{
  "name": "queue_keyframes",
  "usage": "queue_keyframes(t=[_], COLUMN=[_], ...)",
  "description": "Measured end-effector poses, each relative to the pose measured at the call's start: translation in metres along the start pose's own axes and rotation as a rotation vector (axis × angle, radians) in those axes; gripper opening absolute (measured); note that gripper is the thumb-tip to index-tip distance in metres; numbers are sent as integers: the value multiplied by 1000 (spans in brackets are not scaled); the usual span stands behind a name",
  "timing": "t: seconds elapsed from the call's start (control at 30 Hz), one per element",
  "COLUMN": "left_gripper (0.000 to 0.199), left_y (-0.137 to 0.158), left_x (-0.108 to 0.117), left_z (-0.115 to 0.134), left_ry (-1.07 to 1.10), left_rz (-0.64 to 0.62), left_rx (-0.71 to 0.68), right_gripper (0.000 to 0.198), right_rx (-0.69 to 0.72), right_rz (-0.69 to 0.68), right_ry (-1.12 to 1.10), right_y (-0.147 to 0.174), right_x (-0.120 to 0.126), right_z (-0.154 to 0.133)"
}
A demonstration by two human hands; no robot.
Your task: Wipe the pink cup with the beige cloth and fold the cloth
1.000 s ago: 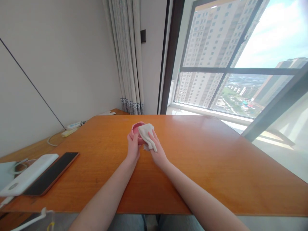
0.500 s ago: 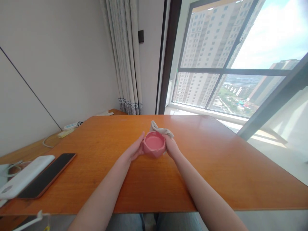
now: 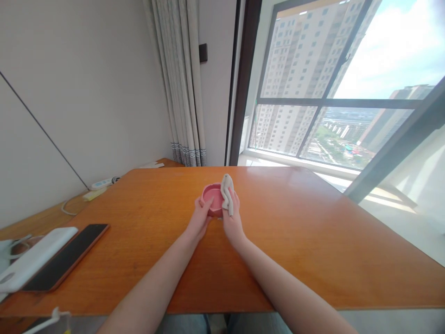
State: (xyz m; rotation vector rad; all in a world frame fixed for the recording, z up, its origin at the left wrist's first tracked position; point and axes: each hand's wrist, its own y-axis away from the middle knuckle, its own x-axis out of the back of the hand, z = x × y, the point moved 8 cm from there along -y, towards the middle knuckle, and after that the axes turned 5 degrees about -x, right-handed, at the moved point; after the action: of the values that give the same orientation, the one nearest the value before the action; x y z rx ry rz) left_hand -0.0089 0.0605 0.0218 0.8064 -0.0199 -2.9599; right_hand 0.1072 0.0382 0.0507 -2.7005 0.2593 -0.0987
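Note:
A small pink bowl [image 3: 212,192] is held above the wooden table [image 3: 299,246], its open top tilted toward me. My left hand [image 3: 200,218] grips its near left edge, thumb over the rim. In my right hand [image 3: 233,218] is a light grey cloth [image 3: 227,192], bunched against the bowl's right side and rim. The cloth covers part of that rim, and the fingers behind the bowl are hidden.
At the left of the table lie a dark phone [image 3: 66,257] and a white power bank [image 3: 38,255]. A cable [image 3: 21,248] is beside them. Farther back, a power strip [image 3: 101,184] rests near the wall. A curtain [image 3: 186,93] hangs behind the table.
The bowl has shifted slightly left and tilted toward me. My left thumb has come over its rim. My right hand has moved left, bringing the cloth from behind the bowl to its right side.

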Motion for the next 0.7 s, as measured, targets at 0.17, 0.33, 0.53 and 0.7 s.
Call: queue_keyframes(t=[0.17,0.33,0.53,0.7], left_gripper=[50,49,63,76], left_y=[13,17,3,6], left_x=[-21,-26,-6,-7], left_z=[7,8,-1,-6], left_ry=[36,-64,79,4], left_rz=[-192,-235,-13,-33], left_rx=[72,139,-55,-56], right_gripper=[40,41,55,56], right_rx=[37,-19,-266,-180], right_rz=[-80,-237,6,34], right_ry=[-73,-231,-246,-178], right_y=[-28,-37,-13,-12], right_x=[28,23,6,12], right_z=[-16,-21,28,14])
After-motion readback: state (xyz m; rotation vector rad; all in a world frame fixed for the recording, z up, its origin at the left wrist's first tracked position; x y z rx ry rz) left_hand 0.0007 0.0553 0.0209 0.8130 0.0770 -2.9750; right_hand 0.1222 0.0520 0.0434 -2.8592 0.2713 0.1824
